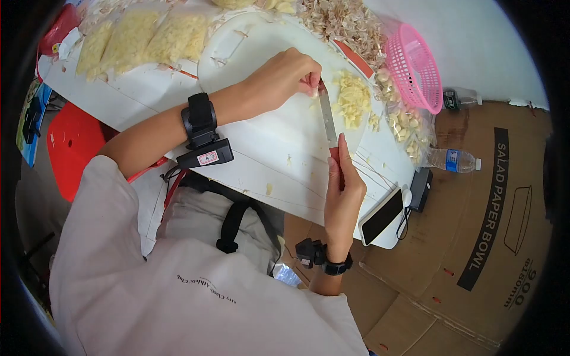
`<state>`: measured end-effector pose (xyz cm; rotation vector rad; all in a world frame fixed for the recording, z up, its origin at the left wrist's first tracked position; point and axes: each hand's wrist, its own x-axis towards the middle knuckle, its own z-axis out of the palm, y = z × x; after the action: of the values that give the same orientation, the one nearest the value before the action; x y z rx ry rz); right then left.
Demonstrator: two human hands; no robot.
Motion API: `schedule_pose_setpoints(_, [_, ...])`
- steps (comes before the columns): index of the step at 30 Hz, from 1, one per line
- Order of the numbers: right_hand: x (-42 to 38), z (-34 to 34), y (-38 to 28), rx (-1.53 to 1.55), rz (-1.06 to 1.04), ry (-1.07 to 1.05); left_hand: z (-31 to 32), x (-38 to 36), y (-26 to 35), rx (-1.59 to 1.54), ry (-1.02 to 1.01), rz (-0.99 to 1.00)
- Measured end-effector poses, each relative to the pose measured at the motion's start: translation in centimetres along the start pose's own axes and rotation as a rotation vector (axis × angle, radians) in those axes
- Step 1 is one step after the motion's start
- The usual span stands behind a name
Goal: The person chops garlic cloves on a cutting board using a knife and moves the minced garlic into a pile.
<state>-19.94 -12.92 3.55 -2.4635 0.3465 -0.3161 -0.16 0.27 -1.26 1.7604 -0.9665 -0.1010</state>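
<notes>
My right hand (pixel 344 181) grips the red handle of a knife (pixel 328 118), its blade pointing away from me over the white cutting board (pixel 261 53). At the blade's far end, my left hand (pixel 295 74) is closed in a pinch. A small pale garlic clove (pixel 314 93) shows partly at its fingertips; the fingers hide the rest. Just right of the blade lies a heap of cut garlic (pixel 353 98). Beyond it, whole peeled cloves (pixel 407 127) sit in a clear plastic bag.
Garlic skins (pixel 344 24) pile up at the back, beside a pink basket (pixel 409 68). Filled bags of garlic (pixel 130 38) line the back left. A phone (pixel 382 218) rests at the near right edge, with a water bottle (pixel 454 160) beyond. A red stool (pixel 74 148) stands left.
</notes>
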Motion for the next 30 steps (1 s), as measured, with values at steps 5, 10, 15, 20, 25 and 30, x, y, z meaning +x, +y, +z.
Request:
schedule_pose_setpoints(5, [0.0, 0.0, 0.1, -0.031, 0.016, -0.018, 0.2, 0.0, -0.3, -0.003, 0.006, -0.005])
schedule_pose_setpoints(10, [0.1, 0.1, -0.1, -0.057, -0.005, -0.008, 0.2, -0.1, -0.4, 0.01, 0.01, 0.017])
schedule_pose_setpoints(15, [0.4, 0.4, -1.1, -0.1, -0.029, 0.0, 0.1, -0.1, -0.1, 0.037, 0.007, 0.02])
schedule_pose_setpoints(20, [1.3, 1.0, -1.2, -0.102, -0.017, -0.014, 0.0, -0.1, 0.2, 0.07, -0.004, -0.009])
schedule_pose_setpoints(25, [2.3, 3.2, 1.1, -0.148, -0.16, 0.049, 0.5, -0.2, -0.5, 0.146, 0.075, 0.091])
schedule_pose_setpoints(30, [1.8, 3.1, 1.3, -0.083, -0.142, 0.077, 0.5, -0.3, -0.4, 0.101, 0.066, 0.048])
